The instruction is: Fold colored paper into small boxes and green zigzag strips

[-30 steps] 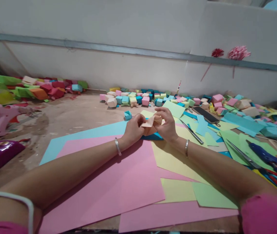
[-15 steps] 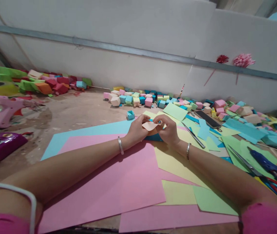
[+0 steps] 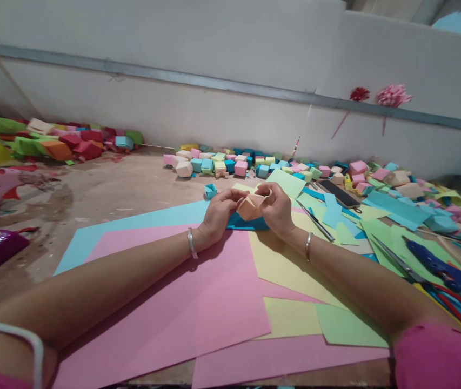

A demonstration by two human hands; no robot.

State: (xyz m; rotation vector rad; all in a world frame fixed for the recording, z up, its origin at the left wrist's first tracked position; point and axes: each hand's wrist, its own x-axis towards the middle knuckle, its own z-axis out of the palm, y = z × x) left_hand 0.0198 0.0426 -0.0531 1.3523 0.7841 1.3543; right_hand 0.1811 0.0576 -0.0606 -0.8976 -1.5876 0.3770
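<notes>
- And the folded peach paper piece [image 3: 250, 209] has turned over: half a second ago a pale flap lay across its top, and now creased, cup-like walls face us.
- It's up between the two hands, just above a dark-blue paper piece [image 3: 248, 223]; the work looks, to my eye, past flat creasing and into shaping.
- Left hand [image 3: 219, 214]: thumb and fingertips pinching the peach paper's left edge.
- Right hand [image 3: 276, 209]: fingers curled in, pinching the right edge, a raised corner beside them.
- Just beyond the left hand, the little light-blue paper box [image 3: 210, 190] sits where it was, open at the top.
- Below the wrists, the pink sheet [image 3: 173, 302] and yellow sheet [image 3: 287, 262] lie flat, unchanged.
- Farther out, the smartphone [image 3: 339, 193] and scissors [image 3: 396, 259] rest untouched to the right; paper cubes [image 3: 240, 168] line the back of the bench [image 3: 141, 181].
</notes>
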